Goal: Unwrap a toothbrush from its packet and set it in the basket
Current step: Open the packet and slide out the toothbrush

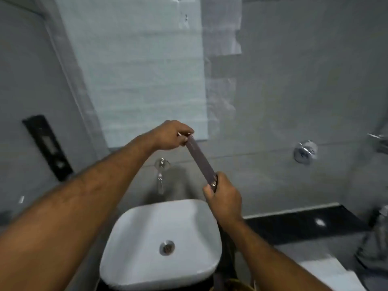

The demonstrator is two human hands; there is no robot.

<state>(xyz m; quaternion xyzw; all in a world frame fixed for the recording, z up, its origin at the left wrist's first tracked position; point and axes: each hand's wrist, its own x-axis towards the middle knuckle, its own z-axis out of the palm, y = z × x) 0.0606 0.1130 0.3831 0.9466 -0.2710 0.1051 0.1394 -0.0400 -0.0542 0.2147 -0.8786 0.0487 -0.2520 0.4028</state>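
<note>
A long, narrow dark brown toothbrush packet [200,159] is held tilted above the white washbasin [144,227]. My left hand [171,135] pinches its upper end, where a small pale tip shows between the fingers. My right hand [224,196] is closed around its lower end, next to a small light logo. The toothbrush itself is hidden inside the packet. A sliver of what may be a woven basket [239,284] shows at the bottom edge, below my right forearm.
A chrome tap [161,175] comes out of the grey wall behind the basin. A mirror covered with pale film [136,70] hangs above. A dark counter [298,223] and white folded cloth [329,274] lie to the right, a chrome wall knob [305,152] further up.
</note>
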